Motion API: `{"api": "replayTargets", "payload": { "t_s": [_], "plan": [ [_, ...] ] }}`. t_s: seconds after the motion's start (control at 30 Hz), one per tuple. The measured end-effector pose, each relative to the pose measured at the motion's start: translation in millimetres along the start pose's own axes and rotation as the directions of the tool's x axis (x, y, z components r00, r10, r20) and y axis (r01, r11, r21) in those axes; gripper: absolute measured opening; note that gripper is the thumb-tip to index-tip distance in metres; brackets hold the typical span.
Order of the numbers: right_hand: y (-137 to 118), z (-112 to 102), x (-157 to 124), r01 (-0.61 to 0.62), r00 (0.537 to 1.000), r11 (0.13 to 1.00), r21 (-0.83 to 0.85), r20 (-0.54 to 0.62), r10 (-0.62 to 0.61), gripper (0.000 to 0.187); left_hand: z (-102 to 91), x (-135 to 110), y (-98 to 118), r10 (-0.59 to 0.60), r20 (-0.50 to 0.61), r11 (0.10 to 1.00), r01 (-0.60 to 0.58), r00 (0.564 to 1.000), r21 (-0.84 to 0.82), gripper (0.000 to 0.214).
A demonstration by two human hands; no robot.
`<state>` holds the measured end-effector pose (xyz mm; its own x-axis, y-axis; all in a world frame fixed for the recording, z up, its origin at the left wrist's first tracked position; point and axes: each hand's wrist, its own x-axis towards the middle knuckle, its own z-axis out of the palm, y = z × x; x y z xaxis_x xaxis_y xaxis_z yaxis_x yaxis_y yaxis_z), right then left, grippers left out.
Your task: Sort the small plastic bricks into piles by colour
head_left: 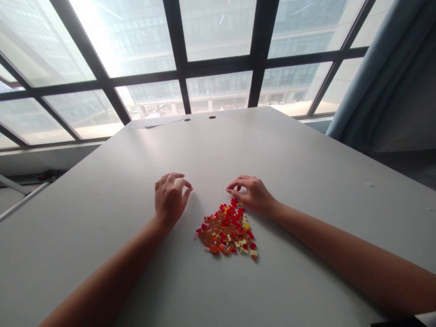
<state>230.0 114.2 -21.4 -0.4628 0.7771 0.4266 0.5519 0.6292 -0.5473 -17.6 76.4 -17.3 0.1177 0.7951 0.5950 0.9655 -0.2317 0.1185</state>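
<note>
A pile of small building bricks [223, 229] in red, brown, orange, cream, yellow and pink lies on the white table [204, 290]. My left hand [170, 196] hovers to the left of the pile's far end, thumb and index finger bent together in a pinch, the other fingers curved. At the far right side of the pile is my right hand [251, 193], close above a few red bricks. Its thumb and index tips come together too, with a small gap behind them. Anything between the fingertips of either hand is too small to make out.
Two round dark holes [212, 117] sit near the table's far edge, with a flat thin sheet [160, 123] to their left. Small white scraps [370, 185] lie at the right. Large framed windows [218, 68] stand behind, and a blue-grey curtain [371, 77] hangs on the right.
</note>
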Motion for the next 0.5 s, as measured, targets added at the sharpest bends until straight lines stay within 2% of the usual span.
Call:
{"api": "replayTargets", "payload": {
  "t_s": [0.07,0.13,0.23,0.33,0.4,0.5],
  "plan": [
    [-0.5,-4.7,2.5,0.027,0.999,1.000,0.000,0.030,-0.027,0.009,-0.3,0.3,-7.2,-0.032,-0.050,0.998,0.034,0.998,0.050,0.005],
    [-0.8,-13.3,5.8,0.064,0.992,0.998,0.029,0.104,-0.067,0.010,0.7,0.7,-11.4,-0.053,-0.054,0.997,0.056,0.997,0.059,0.006],
    [1.0,-28.0,9.9,0.130,0.955,0.990,0.063,0.262,-0.142,0.013,3.2,0.8,-13.0,-0.081,-0.033,0.996,0.082,0.996,0.040,0.008],
    [4.8,-35.3,11.0,0.174,0.918,0.984,0.045,0.355,-0.179,0.015,4.6,-0.6,-12.1,-0.104,-0.037,0.994,0.105,0.994,0.011,0.011],
    [6.6,-34.7,10.5,0.172,0.905,0.983,0.060,0.384,-0.182,0.014,4.5,-2.0,-11.3,-0.088,-0.032,0.996,0.088,0.996,-0.021,0.010],
    [6.3,-30.3,9.2,0.141,0.901,0.985,0.096,0.400,-0.168,0.011,4.2,-3.9,-9.3,-0.001,-0.023,0.997,-0.001,1.000,-0.074,0.010]
  ]
}}
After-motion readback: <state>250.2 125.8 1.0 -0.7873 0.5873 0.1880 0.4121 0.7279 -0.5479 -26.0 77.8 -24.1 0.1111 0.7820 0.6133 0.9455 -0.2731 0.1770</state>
